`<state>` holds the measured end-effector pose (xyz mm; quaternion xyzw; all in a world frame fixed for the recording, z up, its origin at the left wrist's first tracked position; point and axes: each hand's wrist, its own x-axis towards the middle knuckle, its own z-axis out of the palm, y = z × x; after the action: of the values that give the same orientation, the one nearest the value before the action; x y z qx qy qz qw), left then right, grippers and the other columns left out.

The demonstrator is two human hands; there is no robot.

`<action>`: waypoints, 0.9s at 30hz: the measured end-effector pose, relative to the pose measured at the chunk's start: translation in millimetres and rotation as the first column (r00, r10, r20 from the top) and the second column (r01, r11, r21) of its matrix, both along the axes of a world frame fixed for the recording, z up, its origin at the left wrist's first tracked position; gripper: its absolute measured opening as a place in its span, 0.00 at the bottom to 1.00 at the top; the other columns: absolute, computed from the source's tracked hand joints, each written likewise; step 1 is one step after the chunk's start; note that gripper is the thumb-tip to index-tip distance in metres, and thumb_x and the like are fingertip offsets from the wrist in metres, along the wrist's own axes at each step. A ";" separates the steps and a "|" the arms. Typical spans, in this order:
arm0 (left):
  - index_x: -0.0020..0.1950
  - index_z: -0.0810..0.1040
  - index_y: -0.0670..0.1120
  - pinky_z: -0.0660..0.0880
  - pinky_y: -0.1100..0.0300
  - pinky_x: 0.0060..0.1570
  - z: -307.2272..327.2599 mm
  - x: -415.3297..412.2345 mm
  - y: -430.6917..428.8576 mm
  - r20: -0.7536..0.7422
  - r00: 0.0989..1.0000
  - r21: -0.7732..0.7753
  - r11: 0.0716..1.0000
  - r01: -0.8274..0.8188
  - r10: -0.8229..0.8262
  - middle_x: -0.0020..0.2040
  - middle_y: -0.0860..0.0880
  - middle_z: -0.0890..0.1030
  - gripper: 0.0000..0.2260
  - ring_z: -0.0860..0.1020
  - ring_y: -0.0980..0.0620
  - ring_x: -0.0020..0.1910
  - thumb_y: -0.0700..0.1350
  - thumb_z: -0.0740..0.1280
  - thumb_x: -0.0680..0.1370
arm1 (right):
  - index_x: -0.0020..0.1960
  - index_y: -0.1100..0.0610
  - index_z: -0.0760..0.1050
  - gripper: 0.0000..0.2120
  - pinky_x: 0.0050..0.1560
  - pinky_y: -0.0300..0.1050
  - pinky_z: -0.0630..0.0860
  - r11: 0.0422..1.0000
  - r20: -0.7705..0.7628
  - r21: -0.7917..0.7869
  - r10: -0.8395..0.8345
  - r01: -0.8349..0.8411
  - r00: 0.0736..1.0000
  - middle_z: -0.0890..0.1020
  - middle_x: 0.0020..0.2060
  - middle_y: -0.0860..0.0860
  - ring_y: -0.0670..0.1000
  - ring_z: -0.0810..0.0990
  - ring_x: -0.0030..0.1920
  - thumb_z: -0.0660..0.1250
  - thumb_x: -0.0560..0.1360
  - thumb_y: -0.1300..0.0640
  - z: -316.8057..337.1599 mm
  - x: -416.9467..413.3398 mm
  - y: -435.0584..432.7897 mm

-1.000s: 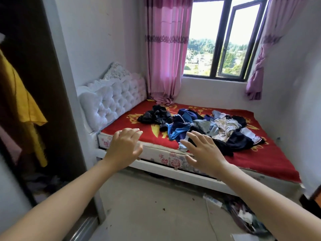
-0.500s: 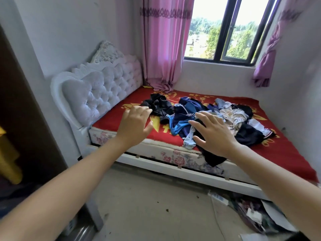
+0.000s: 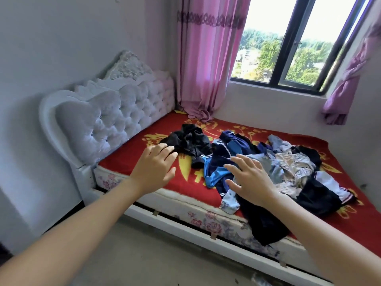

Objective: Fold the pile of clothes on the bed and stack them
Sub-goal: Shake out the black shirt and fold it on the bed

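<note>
A tangled pile of black, blue and pale garments (image 3: 288, 168) lay on the red-blanketed bed (image 3: 127, 159). The left hand (image 3: 153, 170) and right hand (image 3: 249, 180) hovered spread, empty. Limp, light cloth probably wanted pinching at hems.

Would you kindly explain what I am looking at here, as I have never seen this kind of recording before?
There is no machine: a person works with two bare hands, and one wide-angle camera worn on their head looks forward and down, so you see their own arms reaching out. The left hand and the right hand are open, fingers spread, holding nothing. Before them is a bed with a red patterned blanket and a tufted white headboard. On it lies an unfolded pile of clothes, with a crumpled black garment at its headboard end and a dark piece hanging over the near edge. Nothing is folded or stacked yet.
</note>
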<state>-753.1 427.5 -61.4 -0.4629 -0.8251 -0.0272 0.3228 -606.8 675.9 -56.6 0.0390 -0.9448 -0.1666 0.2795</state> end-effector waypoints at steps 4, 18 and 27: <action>0.50 0.82 0.42 0.75 0.51 0.49 -23.2 -51.9 3.9 0.046 0.998 -0.001 0.999 -0.048 0.048 0.52 0.45 0.82 0.20 0.73 0.47 0.56 0.52 0.56 0.71 | 0.47 0.52 0.82 0.17 0.47 0.52 0.79 0.998 0.040 0.018 0.063 -0.063 0.997 0.83 0.48 0.53 0.56 0.82 0.52 0.62 0.67 0.43 -25.0 -59.0 15.1; 0.48 0.83 0.41 0.77 0.51 0.45 -43.5 -256.0 97.4 0.210 0.978 -0.021 1.000 0.004 0.000 0.48 0.44 0.83 0.20 0.81 0.44 0.49 0.52 0.57 0.70 | 0.46 0.51 0.82 0.21 0.44 0.49 0.79 0.991 0.091 -0.110 -0.066 0.076 0.994 0.83 0.48 0.52 0.52 0.72 0.56 0.54 0.68 0.42 -76.0 -220.3 102.4; 0.46 0.83 0.42 0.78 0.52 0.42 -92.4 -306.5 219.8 0.388 0.921 -0.001 0.999 0.043 -0.039 0.47 0.46 0.83 0.20 0.82 0.45 0.47 0.53 0.57 0.70 | 0.44 0.51 0.82 0.20 0.42 0.47 0.79 0.935 0.249 -0.229 -0.211 0.270 0.945 0.83 0.46 0.51 0.52 0.75 0.55 0.55 0.67 0.43 -137.6 -240.5 210.2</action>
<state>-1059.5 647.3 -153.8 -0.4672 -0.8628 -0.1211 0.1503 -847.3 886.1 -194.2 -0.0963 -0.9811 -0.0691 0.1531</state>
